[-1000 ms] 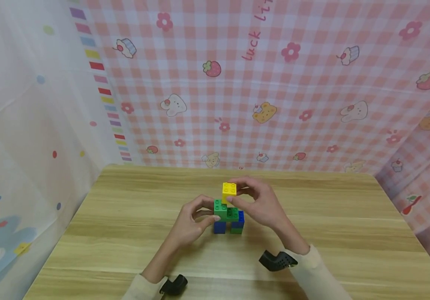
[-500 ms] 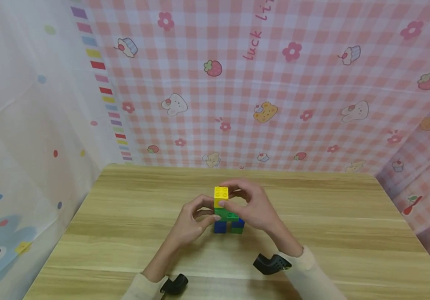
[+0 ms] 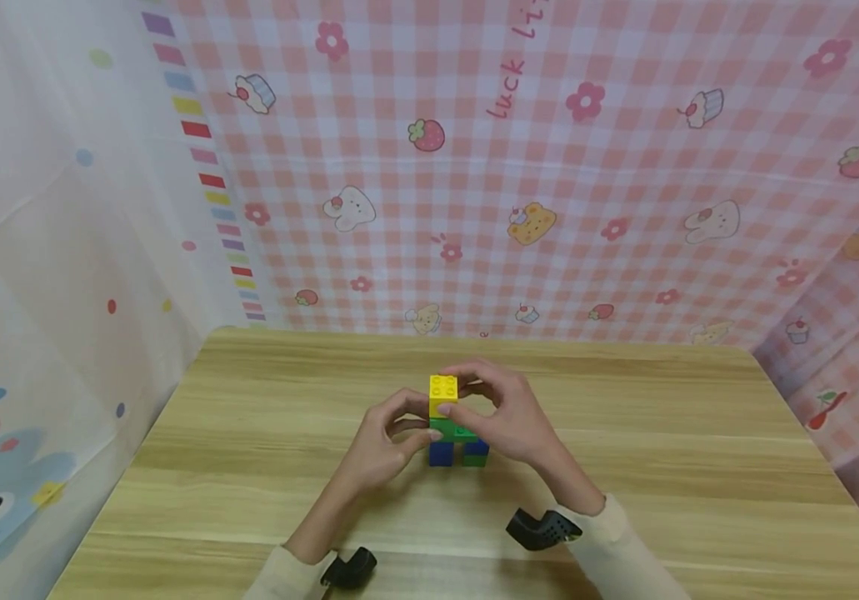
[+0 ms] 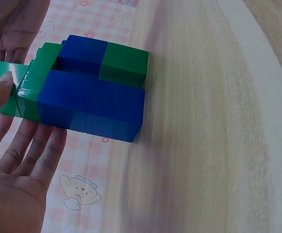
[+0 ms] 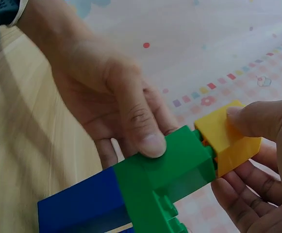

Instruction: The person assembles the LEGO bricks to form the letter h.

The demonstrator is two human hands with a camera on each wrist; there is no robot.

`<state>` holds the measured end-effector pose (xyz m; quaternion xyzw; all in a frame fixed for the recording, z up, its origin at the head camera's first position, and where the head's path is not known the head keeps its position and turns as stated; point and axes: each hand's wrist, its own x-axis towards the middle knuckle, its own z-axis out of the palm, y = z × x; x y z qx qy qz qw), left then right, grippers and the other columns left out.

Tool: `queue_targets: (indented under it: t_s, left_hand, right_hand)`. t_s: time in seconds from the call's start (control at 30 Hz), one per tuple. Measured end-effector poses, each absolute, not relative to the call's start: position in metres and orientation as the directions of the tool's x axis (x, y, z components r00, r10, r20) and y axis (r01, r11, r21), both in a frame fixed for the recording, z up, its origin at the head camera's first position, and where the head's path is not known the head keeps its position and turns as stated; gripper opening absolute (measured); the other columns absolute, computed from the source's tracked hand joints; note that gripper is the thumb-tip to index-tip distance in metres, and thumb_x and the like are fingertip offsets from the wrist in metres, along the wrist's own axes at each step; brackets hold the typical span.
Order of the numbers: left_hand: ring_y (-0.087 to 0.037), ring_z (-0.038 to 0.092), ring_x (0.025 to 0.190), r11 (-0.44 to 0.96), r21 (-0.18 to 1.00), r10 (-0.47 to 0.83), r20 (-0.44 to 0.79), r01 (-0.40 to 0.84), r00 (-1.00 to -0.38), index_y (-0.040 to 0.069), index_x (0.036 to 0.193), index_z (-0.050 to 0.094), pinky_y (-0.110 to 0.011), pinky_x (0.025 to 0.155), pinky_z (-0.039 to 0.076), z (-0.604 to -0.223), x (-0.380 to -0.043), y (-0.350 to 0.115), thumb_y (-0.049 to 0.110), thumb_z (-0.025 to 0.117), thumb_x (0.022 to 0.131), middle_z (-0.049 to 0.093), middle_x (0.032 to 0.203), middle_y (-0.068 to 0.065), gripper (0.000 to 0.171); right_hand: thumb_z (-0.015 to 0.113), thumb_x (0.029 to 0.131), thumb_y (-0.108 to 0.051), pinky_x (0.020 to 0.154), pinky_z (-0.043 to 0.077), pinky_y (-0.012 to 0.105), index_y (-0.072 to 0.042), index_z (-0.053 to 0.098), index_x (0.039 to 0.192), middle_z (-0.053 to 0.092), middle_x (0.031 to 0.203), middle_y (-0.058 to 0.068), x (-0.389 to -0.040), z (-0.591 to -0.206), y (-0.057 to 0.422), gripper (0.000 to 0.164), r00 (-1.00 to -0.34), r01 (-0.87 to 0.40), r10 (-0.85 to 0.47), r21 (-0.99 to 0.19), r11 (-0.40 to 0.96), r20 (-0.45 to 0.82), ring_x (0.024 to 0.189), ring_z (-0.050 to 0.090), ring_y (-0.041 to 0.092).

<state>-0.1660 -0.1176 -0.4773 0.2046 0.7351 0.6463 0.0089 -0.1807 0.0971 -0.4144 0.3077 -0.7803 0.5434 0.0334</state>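
Observation:
A small toy-brick structure stands on the table. One leg has two blue bricks; the other pairs a blue brick with a green brick. A long green brick bridges both legs, and a green block sits on its left end. My left hand grips that upper green block, thumb in front and fingers behind. My right hand pinches a yellow brick on top of it. Green studs still show in a narrow gap under the yellow brick in the right wrist view.
The wood-grain table extends around the structure. Behind it hangs a pink checked cloth, with a pale patterned cloth on the left. Black devices are worn at both wrists.
My right hand has moved left and slightly down with the yellow brick, from beside the upper green block to on top of it. My left hand has kept its hold.

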Motion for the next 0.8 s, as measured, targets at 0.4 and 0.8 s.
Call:
queue_targets:
  t_s: [0.4, 0.8]
  left_hand:
    - [-0.025, 0.067, 0.111, 0.080, 0.953, 0.309, 0.256, 0.293, -0.916, 0.014, 0.117, 0.066, -0.034, 0.101, 0.060, -0.477, -0.165, -0.118, 0.009, 0.077, 0.092, 0.068, 0.114, -0.010, 0.027]
    - [-0.025, 0.066, 0.112, 0.089, 0.955, 0.312, 0.243, 0.282, -0.919, 0.014, 0.117, 0.066, -0.033, 0.101, 0.059, -0.476, -0.165, -0.117, 0.008, 0.076, 0.092, 0.068, 0.114, -0.010, 0.028]
  right_hand:
    - [0.075, 0.095, -0.014, 0.096, 0.062, 0.043, -0.013, 0.066, 0.127, 0.070, 0.117, 0.004, -0.181, -0.418, 0.097, 0.034, -0.774, -0.584, -0.465, -0.768, 0.263, 0.430, 0.104, 0.068, 0.020]
    - [0.074, 0.094, -0.011, 0.092, 0.063, 0.040, -0.012, 0.065, 0.127, 0.069, 0.116, 0.004, -0.179, -0.426, 0.096, 0.034, -0.737, -0.649, -0.451, -0.712, 0.268, 0.503, 0.103, 0.068, 0.019]
